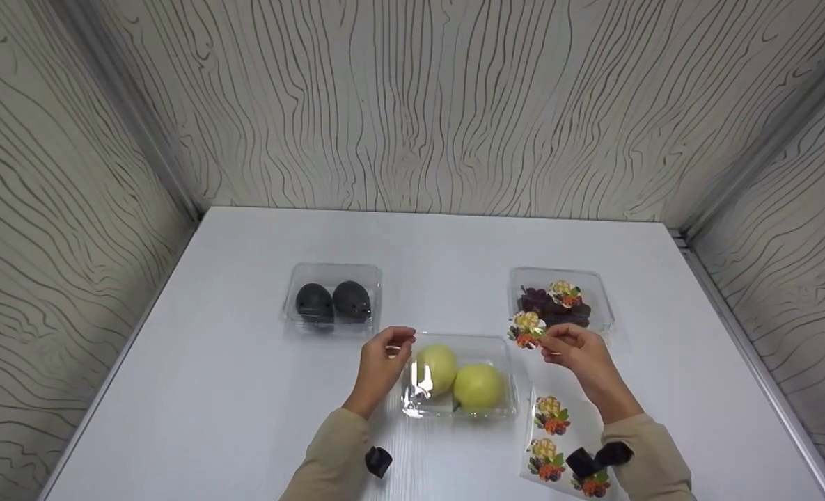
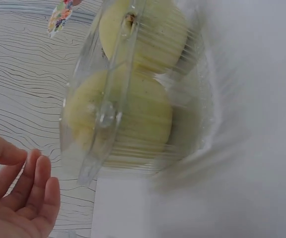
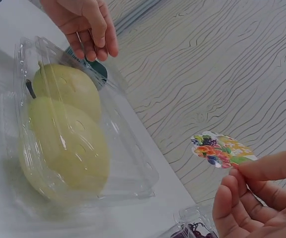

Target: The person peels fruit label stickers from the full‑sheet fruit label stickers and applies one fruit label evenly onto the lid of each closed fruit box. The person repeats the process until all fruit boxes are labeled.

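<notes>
Between thumb and forefinger my right hand (image 1: 579,351) pinches a fruit-picture sticker (image 1: 527,328), held up right of the middle box. That clear plastic clamshell box (image 1: 471,341) holds two yellow-green pears (image 1: 480,387) under its lid. My left hand (image 1: 384,362) is by the box's left edge, fingers loosely bent with nothing between them. In the left wrist view the left hand (image 2: 21,193) appears apart from the box wall. The right wrist view shows the sticker (image 3: 220,148) gripped at its edge by the right hand (image 3: 262,198).
Back left, a clear box (image 1: 335,271) contains two dark oval fruits (image 1: 351,300). Another box (image 1: 596,285) at back right has dark grapes (image 1: 534,299) inside and a matching sticker (image 1: 565,293) on its lid. A sheet of stickers (image 1: 534,431) lies beneath my right forearm.
</notes>
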The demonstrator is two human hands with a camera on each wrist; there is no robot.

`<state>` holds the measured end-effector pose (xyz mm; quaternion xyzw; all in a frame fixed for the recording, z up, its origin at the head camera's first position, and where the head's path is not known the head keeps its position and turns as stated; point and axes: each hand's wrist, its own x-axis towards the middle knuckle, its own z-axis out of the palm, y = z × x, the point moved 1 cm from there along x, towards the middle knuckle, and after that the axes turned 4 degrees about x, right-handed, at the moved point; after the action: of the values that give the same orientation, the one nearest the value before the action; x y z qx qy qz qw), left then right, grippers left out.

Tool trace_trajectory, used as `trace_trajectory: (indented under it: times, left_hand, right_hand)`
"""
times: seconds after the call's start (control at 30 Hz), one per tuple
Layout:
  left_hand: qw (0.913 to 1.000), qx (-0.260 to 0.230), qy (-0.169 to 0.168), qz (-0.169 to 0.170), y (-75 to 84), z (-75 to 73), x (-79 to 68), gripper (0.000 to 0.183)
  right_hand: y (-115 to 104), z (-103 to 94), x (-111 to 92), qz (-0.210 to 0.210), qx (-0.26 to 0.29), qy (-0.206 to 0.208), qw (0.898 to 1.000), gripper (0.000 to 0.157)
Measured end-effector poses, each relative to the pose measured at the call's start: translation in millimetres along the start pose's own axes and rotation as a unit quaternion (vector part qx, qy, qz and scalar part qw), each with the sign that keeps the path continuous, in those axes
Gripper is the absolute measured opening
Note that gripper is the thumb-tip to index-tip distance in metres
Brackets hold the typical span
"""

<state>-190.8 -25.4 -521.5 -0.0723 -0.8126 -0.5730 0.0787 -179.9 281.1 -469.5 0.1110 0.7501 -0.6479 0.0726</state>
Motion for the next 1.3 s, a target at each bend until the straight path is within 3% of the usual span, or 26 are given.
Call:
trace_trajectory:
  times: [0.17,0.3,0.53,0.73,0.87,1.1,1.3]
  left_hand:
    - [0.9991,0.036,0.019,-0.014,-4.3,-0.1,-3.6,0.023]
    - [0.9978,0.048,0.015,-0.043,-9.0,-1.1,-5.1,0.026]
    - [0.9928,0.044,-0.028,-0.108,-18.0,-0.9,-5.5,0.032]
    - [0.9809,0.005,-0.074,-0.18,-20.3,0.0,-5.8,0.032]
    - [0.9725,-0.023,-0.085,-0.215,-19.9,0.1,-5.2,0.029]
    - [0.9727,-0.009,-0.076,-0.219,-19.2,1.8,-4.1,0.027]
    - [0.9736,-0.004,-0.077,-0.215,-18.3,1.9,-4.1,0.028]
  right_hand:
    - [1,11.6,-4,-0.013,0.011,-0.05,0.999,0.005]
    - [2,19.1,-5,-0.024,0.013,-0.081,0.996,0.002]
    - [3,32.3,-4,-0.02,0.006,-0.089,0.996,0.005]
    - [3,41.2,-4,-0.02,0.016,-0.108,0.994,0.006]
    - [3,45.9,-4,-0.021,0.025,-0.12,0.992,0.003]
    - [8,54.1,-4,-0.018,0.033,-0.158,0.987,0.007]
    - [11,60.6,-4,0.006,0.028,-0.166,0.986,0.007]
